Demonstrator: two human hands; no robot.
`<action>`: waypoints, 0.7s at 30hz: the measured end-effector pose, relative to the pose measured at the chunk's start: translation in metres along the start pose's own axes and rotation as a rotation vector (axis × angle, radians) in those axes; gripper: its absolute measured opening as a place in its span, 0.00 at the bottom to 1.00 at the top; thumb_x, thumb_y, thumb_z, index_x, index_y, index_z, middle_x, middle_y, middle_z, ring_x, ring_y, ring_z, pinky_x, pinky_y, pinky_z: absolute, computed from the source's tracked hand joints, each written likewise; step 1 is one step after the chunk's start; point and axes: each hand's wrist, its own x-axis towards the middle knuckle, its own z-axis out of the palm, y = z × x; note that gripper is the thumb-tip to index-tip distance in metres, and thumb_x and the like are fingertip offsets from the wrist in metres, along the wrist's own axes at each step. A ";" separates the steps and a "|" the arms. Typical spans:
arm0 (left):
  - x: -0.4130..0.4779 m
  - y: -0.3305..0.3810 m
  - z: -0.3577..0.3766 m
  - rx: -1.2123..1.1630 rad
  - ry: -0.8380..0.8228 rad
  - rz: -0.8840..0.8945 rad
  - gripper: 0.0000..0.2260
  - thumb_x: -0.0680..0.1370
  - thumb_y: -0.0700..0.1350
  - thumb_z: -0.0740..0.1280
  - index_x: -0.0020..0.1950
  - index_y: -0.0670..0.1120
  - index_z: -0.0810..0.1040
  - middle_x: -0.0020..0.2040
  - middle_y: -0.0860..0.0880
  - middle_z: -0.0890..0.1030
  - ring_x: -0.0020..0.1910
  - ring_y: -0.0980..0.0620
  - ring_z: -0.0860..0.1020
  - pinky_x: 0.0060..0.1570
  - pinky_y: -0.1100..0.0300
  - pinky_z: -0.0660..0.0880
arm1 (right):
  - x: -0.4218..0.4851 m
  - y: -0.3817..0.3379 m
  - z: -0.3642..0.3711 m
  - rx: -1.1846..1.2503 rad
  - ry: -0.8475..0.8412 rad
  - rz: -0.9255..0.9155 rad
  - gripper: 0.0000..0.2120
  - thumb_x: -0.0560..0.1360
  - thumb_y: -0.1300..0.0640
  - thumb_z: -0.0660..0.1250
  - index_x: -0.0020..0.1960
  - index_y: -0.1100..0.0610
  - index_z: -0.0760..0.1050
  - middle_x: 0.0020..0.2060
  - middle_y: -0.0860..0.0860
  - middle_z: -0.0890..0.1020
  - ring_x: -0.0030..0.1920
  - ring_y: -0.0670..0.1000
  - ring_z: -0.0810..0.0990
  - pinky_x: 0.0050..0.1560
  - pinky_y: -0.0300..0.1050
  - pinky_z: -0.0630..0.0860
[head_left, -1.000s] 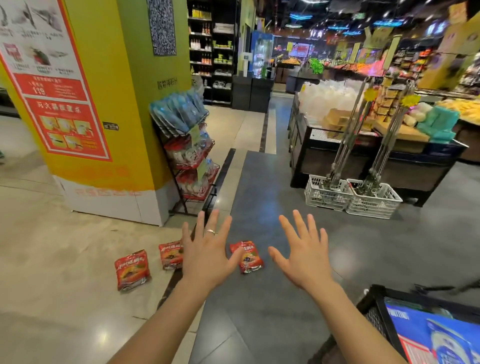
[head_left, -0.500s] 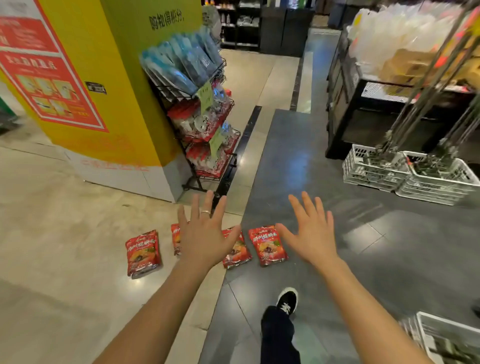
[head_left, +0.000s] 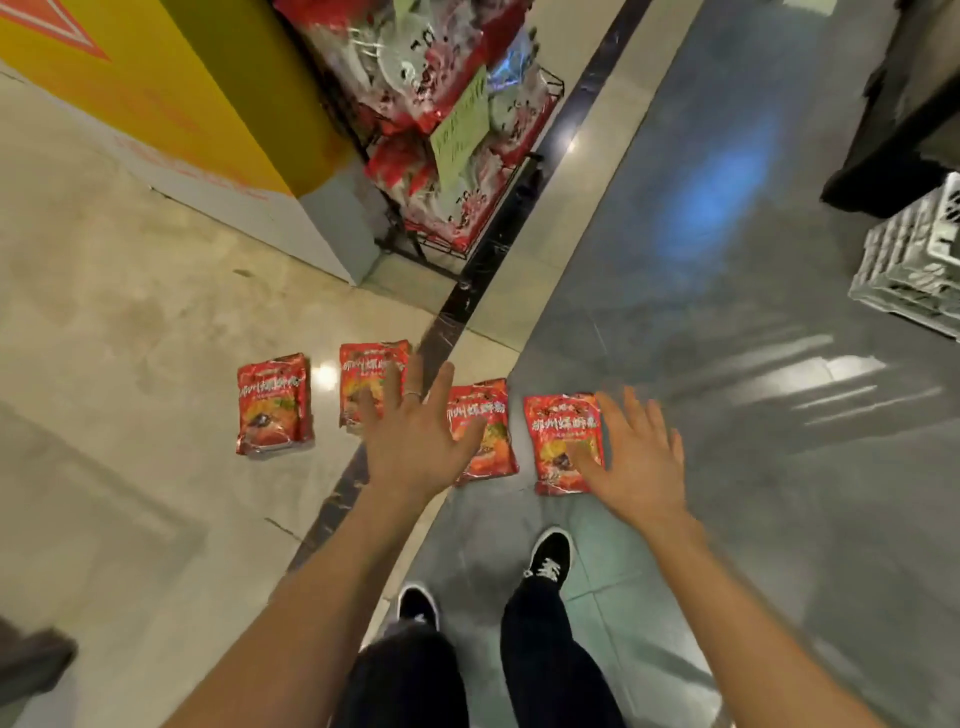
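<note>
Several red food packets lie flat in a row on the shop floor: the leftmost packet (head_left: 274, 404), a second packet (head_left: 367, 374), a third packet (head_left: 485, 431) and the rightmost packet (head_left: 560, 441). My left hand (head_left: 415, 436), a ring on one finger, hovers with spread fingers over the gap between the second and third packets and covers part of both. My right hand (head_left: 636, 457) is spread beside the rightmost packet, its thumb over the packet's lower right corner. Neither hand holds anything. Whether they touch the packets is unclear.
A black wire rack (head_left: 457, 156) of red and white packets stands against a yellow pillar (head_left: 171, 93) just beyond the row. White plastic crates (head_left: 919, 260) sit at the right edge. My two black shoes (head_left: 550, 553) stand on the grey floor below the packets.
The view has tilted down and moved closer to the floor packets. Both open hands have come lower and nearer to them, the right hand now reaching the rightmost packet.
</note>
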 end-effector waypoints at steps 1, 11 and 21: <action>0.017 0.001 0.021 0.006 -0.048 -0.017 0.37 0.75 0.71 0.47 0.82 0.56 0.52 0.82 0.44 0.53 0.81 0.38 0.49 0.75 0.33 0.49 | 0.020 0.008 0.017 -0.008 -0.039 0.018 0.35 0.77 0.38 0.63 0.79 0.46 0.55 0.80 0.51 0.53 0.80 0.58 0.48 0.76 0.63 0.49; 0.152 -0.009 0.306 -0.108 -0.300 -0.178 0.37 0.79 0.68 0.54 0.82 0.56 0.41 0.82 0.42 0.50 0.81 0.39 0.50 0.74 0.36 0.53 | 0.194 0.120 0.261 -0.009 -0.174 0.153 0.38 0.77 0.36 0.63 0.80 0.48 0.53 0.80 0.54 0.54 0.79 0.60 0.54 0.74 0.61 0.55; 0.230 -0.055 0.572 -0.061 -0.407 -0.292 0.33 0.79 0.67 0.57 0.81 0.61 0.49 0.80 0.38 0.53 0.77 0.35 0.56 0.70 0.35 0.63 | 0.288 0.224 0.490 -0.012 -0.172 0.272 0.39 0.75 0.35 0.63 0.80 0.45 0.51 0.81 0.53 0.49 0.79 0.60 0.47 0.74 0.66 0.55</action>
